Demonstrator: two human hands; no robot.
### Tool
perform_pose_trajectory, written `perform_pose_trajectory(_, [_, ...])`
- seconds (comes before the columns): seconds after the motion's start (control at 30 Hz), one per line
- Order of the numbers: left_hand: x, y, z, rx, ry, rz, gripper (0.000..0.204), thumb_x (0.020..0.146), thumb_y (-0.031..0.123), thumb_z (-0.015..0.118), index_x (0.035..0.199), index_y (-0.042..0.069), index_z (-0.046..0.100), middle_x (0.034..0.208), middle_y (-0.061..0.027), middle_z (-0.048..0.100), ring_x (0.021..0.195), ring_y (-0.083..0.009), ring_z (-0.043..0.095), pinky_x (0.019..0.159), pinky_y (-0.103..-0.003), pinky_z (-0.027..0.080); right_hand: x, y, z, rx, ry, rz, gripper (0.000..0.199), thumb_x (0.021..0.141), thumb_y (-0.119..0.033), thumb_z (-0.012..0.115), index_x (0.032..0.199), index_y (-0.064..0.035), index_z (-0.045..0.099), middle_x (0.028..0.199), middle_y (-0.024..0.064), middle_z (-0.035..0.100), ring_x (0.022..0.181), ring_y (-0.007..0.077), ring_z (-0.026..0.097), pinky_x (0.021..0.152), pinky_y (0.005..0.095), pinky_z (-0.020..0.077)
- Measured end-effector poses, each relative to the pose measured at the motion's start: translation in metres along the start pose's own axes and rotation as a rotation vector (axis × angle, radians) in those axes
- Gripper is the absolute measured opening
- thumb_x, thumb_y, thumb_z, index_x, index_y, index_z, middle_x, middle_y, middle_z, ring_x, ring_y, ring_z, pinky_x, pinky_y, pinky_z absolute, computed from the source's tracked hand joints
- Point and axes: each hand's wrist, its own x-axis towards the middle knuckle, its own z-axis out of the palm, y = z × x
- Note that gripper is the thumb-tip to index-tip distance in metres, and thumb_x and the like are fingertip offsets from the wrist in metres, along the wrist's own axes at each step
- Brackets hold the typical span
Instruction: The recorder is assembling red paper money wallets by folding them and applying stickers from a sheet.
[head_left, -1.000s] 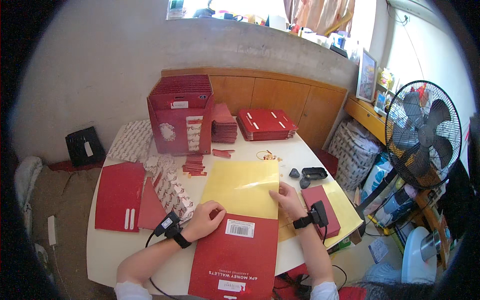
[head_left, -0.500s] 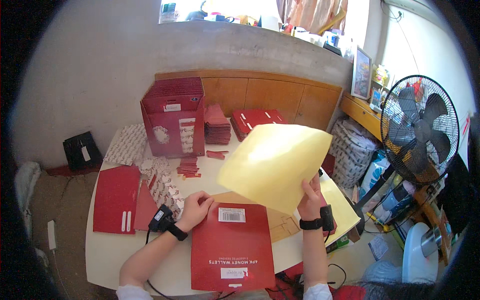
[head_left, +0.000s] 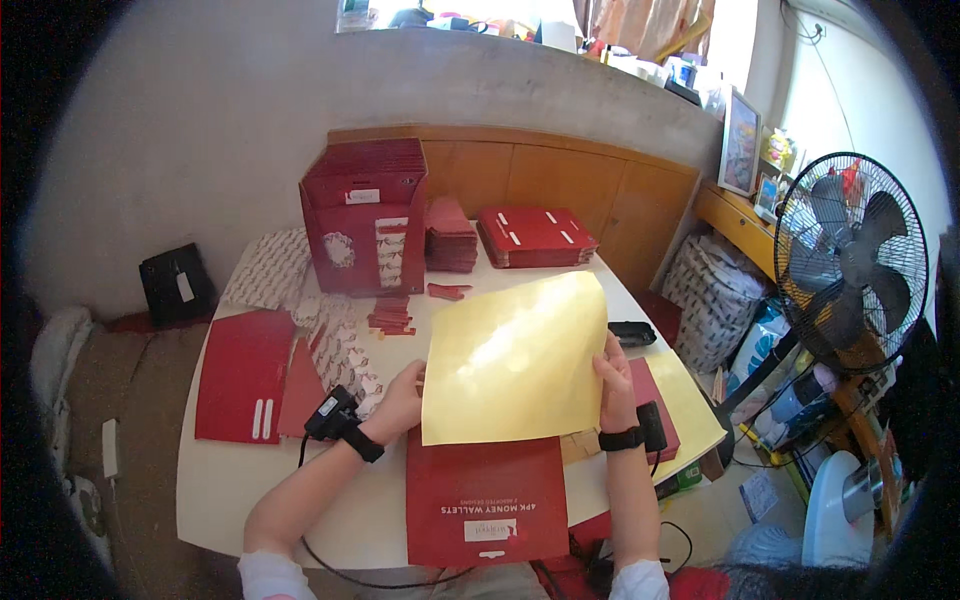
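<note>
A glossy yellow sheet [head_left: 510, 365] is tilted up over the middle of the table. At its right edge, my right hand [head_left: 615, 385] pinches it with the thumb in front. My left hand [head_left: 400, 400] is closed at the sheet's left edge, its fingertips partly hidden there; what they grip I cannot make out. Below the sheet lies a red printed cardboard sleeve [head_left: 485, 475] with a white label and a hang slot. Its upper part is covered by the yellow sheet. Both wrists wear black straps with small devices.
On the white table [head_left: 230, 500] stand a red box [head_left: 350, 245] of cards, a stack of narrow red pieces [head_left: 450, 240] and a red folder stack [head_left: 537, 238]. Patterned paper [head_left: 340, 350] and red card [head_left: 245, 375] lie left. A black stapler-like object [head_left: 632, 334] and a fan [head_left: 850, 260] are right.
The yellow sheet has come down and left, now covering the top of the red sleeve. My left hand has come to the sheet's left edge. The view has shifted slightly.
</note>
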Motion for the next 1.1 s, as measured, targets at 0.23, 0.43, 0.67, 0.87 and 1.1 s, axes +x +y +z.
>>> perform_pose_trajectory(0.23, [-0.002, 0.025, -0.003, 0.108, -0.026, 0.036, 0.017, 0.089, 0.008, 0.063, 0.103, -0.002, 0.060, 0.099, -0.0097, 0.067, 0.093, -0.0142, 0.064, 0.081, -0.028, 0.051, 0.001, 0.005, -0.002, 0.034, 0.046, 0.007, 0.048, 0.091, -0.008, 0.058, 0.135, -0.0006, 0.040, 0.119, 0.0126, 0.061, 0.105, 0.0184, 0.062, 0.090, 0.0298, 0.0507])
perform_pose_trajectory(0.43, [0.002, 0.018, -0.004, -0.081, 0.199, 0.038, 0.012, 0.088, 0.003, 0.061, 0.099, -0.001, 0.062, 0.094, -0.0075, 0.068, 0.092, -0.0126, 0.063, 0.082, -0.026, 0.050, 0.003, 0.005, -0.005, 0.057, 0.052, 0.031, 0.050, 0.090, -0.008, 0.058, 0.136, -0.0003, 0.039, 0.119, 0.0135, 0.062, 0.104, 0.0182, 0.063, 0.089, 0.0289, 0.0513])
perform_pose_trajectory(0.67, [0.008, -0.022, -0.008, 0.179, 0.140, 0.251, 0.033, 0.096, 0.019, 0.042, 0.115, -0.005, 0.053, 0.099, -0.0182, 0.066, 0.095, -0.0275, 0.063, 0.084, -0.037, 0.047, 0.005, 0.010, -0.006, -0.005, 0.028, 0.132, 0.052, 0.089, -0.007, 0.060, 0.137, 0.0003, 0.039, 0.117, 0.0146, 0.063, 0.103, 0.0177, 0.063, 0.090, 0.0289, 0.0502])
perform_pose_trajectory(0.87, [-0.009, 0.040, 0.003, -1.023, 0.226, -0.042, 0.039, 0.101, 0.025, 0.035, 0.121, -0.002, 0.054, 0.108, -0.0118, 0.067, 0.100, -0.0247, 0.063, 0.086, -0.036, 0.048, 0.003, 0.006, -0.017, -0.211, -0.064, 0.278, 0.050, 0.090, -0.007, 0.060, 0.136, 0.0023, 0.042, 0.119, 0.0146, 0.062, 0.106, 0.0162, 0.061, 0.091, 0.0282, 0.0482])
perform_pose_trajectory(1.1, [-0.011, 0.021, 0.002, -0.454, 0.219, 0.019, 0.031, 0.098, 0.021, 0.047, 0.116, -0.002, 0.059, 0.103, -0.0048, 0.068, 0.091, -0.0137, 0.065, 0.079, -0.026, 0.050, 0.007, 0.025, -0.040, -0.725, -0.108, 0.138, 0.050, 0.089, -0.009, 0.061, 0.133, 0.0068, 0.044, 0.124, 0.0154, 0.059, 0.114, 0.0166, 0.056, 0.096, 0.0304, 0.0444])
